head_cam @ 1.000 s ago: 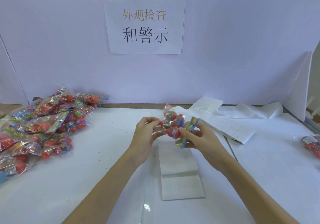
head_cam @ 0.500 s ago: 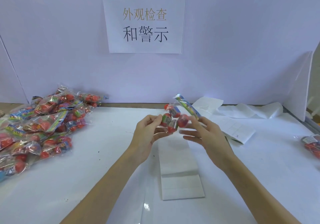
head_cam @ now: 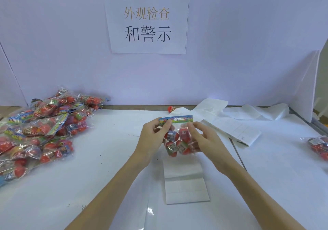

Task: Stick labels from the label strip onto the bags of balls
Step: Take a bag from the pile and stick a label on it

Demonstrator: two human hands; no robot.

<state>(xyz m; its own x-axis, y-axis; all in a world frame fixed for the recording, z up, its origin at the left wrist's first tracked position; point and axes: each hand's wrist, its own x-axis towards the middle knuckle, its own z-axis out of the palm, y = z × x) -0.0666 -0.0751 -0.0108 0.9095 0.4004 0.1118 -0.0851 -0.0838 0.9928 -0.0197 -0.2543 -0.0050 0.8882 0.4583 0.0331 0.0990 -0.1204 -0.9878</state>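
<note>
Packing-inspection workstation: white partitioned bench (head_cam: 88, 185), printed Chinese station sign (head_cam: 147, 20) on the wall, heaped clear bags of red balls (head_cam: 44, 128).

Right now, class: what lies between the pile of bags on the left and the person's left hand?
In the head view, only bare white table separates the pile of bags from the left hand.

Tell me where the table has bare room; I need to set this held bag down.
Bare table lies between the pile of bags and the left hand, and at the right between the label strip and the lone bag. The far left is crowded; folded backing paper lies under the held bag.
</note>
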